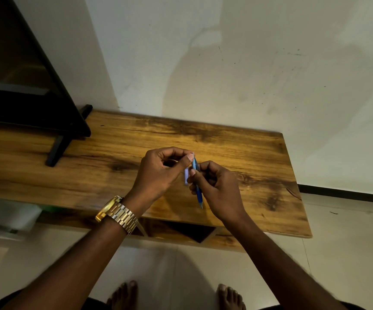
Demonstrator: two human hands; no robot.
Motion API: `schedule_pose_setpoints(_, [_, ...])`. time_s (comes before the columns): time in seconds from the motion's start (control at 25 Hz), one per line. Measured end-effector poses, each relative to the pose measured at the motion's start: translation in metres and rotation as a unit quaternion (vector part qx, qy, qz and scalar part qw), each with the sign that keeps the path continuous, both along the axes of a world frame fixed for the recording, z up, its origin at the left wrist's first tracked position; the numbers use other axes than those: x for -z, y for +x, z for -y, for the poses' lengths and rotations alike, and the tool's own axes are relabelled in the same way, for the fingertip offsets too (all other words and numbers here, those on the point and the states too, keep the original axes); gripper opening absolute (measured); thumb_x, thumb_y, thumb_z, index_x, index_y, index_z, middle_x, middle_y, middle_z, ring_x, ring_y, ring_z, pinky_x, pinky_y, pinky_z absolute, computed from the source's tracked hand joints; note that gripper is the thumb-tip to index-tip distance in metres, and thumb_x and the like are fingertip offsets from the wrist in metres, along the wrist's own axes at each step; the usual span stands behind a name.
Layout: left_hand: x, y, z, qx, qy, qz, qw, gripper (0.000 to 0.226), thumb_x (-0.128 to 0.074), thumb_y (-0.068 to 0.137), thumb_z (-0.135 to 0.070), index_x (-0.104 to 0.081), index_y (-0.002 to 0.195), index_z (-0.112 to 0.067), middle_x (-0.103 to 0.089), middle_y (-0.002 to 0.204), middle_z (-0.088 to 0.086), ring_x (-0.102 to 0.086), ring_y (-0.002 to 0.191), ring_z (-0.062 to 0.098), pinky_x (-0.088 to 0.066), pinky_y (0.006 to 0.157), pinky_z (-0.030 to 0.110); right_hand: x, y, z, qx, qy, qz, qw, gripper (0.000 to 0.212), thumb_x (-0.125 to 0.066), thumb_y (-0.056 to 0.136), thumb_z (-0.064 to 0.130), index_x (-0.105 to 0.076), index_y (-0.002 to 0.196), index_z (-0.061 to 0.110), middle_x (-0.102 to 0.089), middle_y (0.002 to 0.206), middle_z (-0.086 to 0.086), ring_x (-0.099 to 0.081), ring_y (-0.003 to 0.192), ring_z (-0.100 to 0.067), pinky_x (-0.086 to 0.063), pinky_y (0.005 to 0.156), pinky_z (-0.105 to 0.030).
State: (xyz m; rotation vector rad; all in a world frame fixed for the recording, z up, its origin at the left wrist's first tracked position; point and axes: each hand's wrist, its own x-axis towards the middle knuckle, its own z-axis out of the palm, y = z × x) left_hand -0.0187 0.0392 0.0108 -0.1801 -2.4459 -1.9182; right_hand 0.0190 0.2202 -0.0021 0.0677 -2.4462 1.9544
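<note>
Hands meet over the middle of the bench (259, 153), nearer its front edge than the wall side, and between them they hold a slim blue pen (198, 193). The pen stands almost upright in the view, slightly tilted, with its upper end toward the wall and its lower tip pointing down toward the bench's front edge.

The left hand (161, 173) pinches the pen's upper end between thumb and forefinger, the other fingers curled in behind. The right hand (219, 186) grips the barrel lower down, its fingers wrapped round the pen from the right and the thumb pressed against it from the left. The pen thus lies at the right of the left hand's fingertips and along the left side of the right hand, and its lower part sticks out free below the right thumb.

A small pale lilac piece (186, 176) shows just beside the pen, between the two thumbs; what it is and which hand holds it cannot be told.

A gold watch (114, 210) sits on the left wrist. At the bench's left end stands a dark television (24, 90) on a black foot (58, 148), well apart from the hands. Two bare feet (123, 294) stand on the pale tiled floor (337, 253) in front of the bench.
</note>
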Motion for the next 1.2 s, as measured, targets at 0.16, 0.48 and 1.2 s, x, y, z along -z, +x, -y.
schedule_pose_setpoints(0.16, [0.001,-0.001,0.001,-0.069,0.049,-0.019,0.996,0.006,-0.082,0.096,-0.026,-0.086,0.099,-0.023,-0.085,0.096,-0.009,-0.078,0.093,0.003,-0.062,0.084,0.027,-0.001,0.002,0.005,-0.012,0.030,-0.007,0.999,0.014,-0.071,0.106,0.020,-0.075,0.113,0.009,-0.082,0.092,-0.005,-0.081,0.077,-0.016,-0.067,0.073,-0.031])
schedule_pose_setpoints(0.48, [0.014,-0.013,0.035,-0.068,-0.279,0.004,0.958,0.008,-0.082,0.095,-0.031,-0.081,0.098,-0.024,-0.079,0.090,-0.013,-0.073,0.080,0.000,-0.062,0.074,0.023,-0.010,-0.008,-0.010,0.042,-0.052,0.020,0.998,0.006,-0.070,0.106,0.021,-0.076,0.105,0.021,-0.083,0.089,0.000,-0.079,0.077,-0.014,-0.066,0.075,-0.027])
schedule_pose_setpoints(1.2, [0.008,-0.021,0.018,-0.072,-0.025,-0.034,0.997,0.016,-0.075,0.101,-0.043,-0.082,0.108,-0.030,-0.082,0.104,-0.015,-0.077,0.094,0.006,-0.067,0.075,0.039,0.001,-0.007,-0.013,0.055,-0.068,0.052,0.995,0.009,-0.070,0.106,0.023,-0.077,0.107,0.017,-0.083,0.090,-0.003,-0.078,0.075,-0.014,-0.066,0.073,-0.028])
